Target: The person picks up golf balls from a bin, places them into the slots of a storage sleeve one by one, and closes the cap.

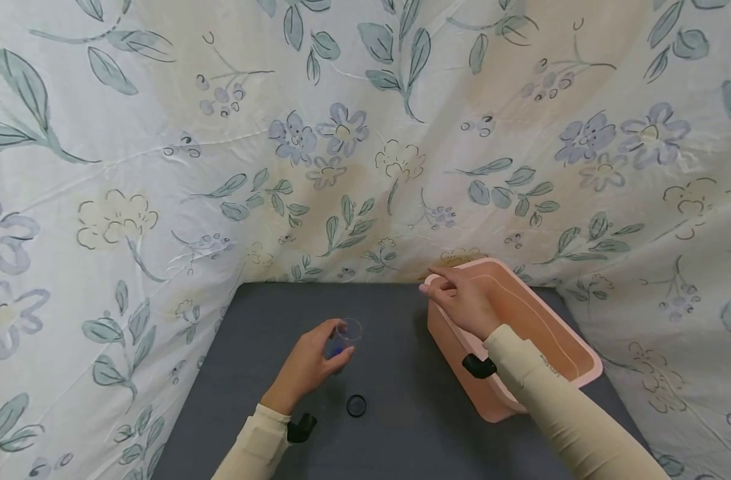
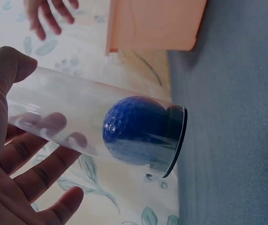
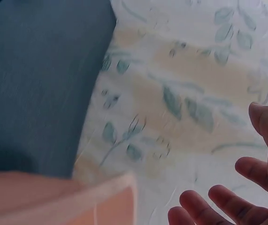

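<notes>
A clear cylindrical tube point(image 2: 84, 105) with a black base stands in the grip of my left hand point(image 1: 305, 363), the thumb on one side and fingers on the other. At the bottom of the tube sits a dimpled blue golf ball point(image 2: 134, 129). A round black cap point(image 1: 356, 405) lies on the dark table just in front of that hand. Over the left rim of a pink plastic bin point(image 1: 455, 363) hovers my right hand point(image 1: 464, 303). Its fingers are loosely bent and hold nothing in the right wrist view.
The pink bin takes up the right side of the dark table point(image 1: 269, 313), set at an angle. Behind and beside the table hangs a floral fabric point(image 1: 341, 220). A black wrist camera point(image 1: 479, 365) on the right sleeve is close to the bin's rim.
</notes>
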`<state>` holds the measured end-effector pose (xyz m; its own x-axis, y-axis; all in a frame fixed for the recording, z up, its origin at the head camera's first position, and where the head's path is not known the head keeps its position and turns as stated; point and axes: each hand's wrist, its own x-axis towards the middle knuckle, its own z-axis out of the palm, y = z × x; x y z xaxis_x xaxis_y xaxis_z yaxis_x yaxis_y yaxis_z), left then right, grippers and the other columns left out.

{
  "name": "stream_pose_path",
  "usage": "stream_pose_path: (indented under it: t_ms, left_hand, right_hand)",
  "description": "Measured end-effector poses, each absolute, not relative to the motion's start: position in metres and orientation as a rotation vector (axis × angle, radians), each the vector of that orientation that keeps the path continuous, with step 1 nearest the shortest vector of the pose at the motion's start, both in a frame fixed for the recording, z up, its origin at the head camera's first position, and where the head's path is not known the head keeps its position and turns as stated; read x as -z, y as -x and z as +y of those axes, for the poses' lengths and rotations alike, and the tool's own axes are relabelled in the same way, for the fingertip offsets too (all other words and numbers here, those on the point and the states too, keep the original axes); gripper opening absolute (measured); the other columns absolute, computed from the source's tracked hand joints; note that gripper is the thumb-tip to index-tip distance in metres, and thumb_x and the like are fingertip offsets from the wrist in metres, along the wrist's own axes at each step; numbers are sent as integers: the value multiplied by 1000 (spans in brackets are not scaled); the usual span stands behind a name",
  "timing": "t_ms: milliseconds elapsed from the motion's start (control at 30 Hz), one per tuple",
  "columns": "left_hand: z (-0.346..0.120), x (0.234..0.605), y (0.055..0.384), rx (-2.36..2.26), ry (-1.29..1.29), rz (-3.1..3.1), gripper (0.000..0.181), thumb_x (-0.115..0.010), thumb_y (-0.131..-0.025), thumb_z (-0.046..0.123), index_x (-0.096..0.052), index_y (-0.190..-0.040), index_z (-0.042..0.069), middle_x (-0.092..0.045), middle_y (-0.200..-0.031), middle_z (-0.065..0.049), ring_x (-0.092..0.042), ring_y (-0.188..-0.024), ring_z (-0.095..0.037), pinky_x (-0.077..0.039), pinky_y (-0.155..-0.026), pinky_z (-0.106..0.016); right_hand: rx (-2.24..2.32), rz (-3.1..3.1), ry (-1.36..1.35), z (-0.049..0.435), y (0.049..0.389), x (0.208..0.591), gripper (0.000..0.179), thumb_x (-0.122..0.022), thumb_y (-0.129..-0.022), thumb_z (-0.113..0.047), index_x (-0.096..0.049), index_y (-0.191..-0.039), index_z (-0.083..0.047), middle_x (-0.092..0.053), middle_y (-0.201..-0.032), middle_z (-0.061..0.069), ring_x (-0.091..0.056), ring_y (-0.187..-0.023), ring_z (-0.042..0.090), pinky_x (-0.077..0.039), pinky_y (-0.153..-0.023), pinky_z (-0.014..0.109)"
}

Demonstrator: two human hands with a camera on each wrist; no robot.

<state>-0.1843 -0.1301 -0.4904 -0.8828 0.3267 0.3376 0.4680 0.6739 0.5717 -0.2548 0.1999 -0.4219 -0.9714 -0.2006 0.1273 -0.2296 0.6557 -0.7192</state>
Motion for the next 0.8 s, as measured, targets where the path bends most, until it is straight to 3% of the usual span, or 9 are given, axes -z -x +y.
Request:
stream_pose_path:
  t_ms: [100,333,467,600,700,800]
  left_hand:
    - [-130,490,185,1003,649,-2677,44,-78,-94,28,-62,-131,9,-71,-123,-6,-69,-114,-25,-59,-96,-43]
    - [-131,489,185,1014,645,-2681,44,-77,-95,28,-63,-131,7,-71,-123,-8,-69,-114,-26,-59,-96,-45]
    - [-132,490,185,1015,651,-2684,45,-77,-95,27,-62,-132,7,-71,-124,-11,-69,-115,-27,-59,-95,-45]
    - [-133,491,186,1011,647,-2686,44,-77,-95,27,-62,-131,8,-72,-124,-8,-69,-114,-26,-60,-95,-44]
    - [-133,492,186,1009,636,-2690,42,-77,-95,28,-63,-131,11,-71,-123,-7,-69,-114,-25,-60,-94,-43]
    - [-133,492,186,1006,629,-2693,42,-77,-95,28,-63,-130,11,-71,-123,-6,-69,-114,-24,-60,-94,-43]
  right_hand:
    - [-1189,-2847,-306,212,262,426,67,-63,-100,-54,-49,-155,-17,-74,-111,13,-73,-96,27,-62,-78,42]
    - [-1151,-2860,-205,236,278,446,71,-65,-97,-57,-51,-154,-17,-68,-131,18,-72,-98,31,-60,-62,34]
    - [-1209,-2875,-174,245,285,456,70,-66,-99,-51,-48,-155,-12,-70,-110,25,-70,-74,23,-57,-57,33]
    - [-1248,-2877,-158,255,292,463,68,-66,-101,-43,-46,-155,-7,-71,-108,27,-71,-67,20,-61,-66,40]
    - [-1192,-2900,-138,264,299,471,69,-65,-102,-44,-45,-155,-5,-69,-126,23,-75,-82,24,-61,-88,51]
    - [-1137,-2939,-109,273,307,481,71,-63,-102,-48,-45,-156,-5,-59,-145,24,-69,-116,38,-47,-108,64]
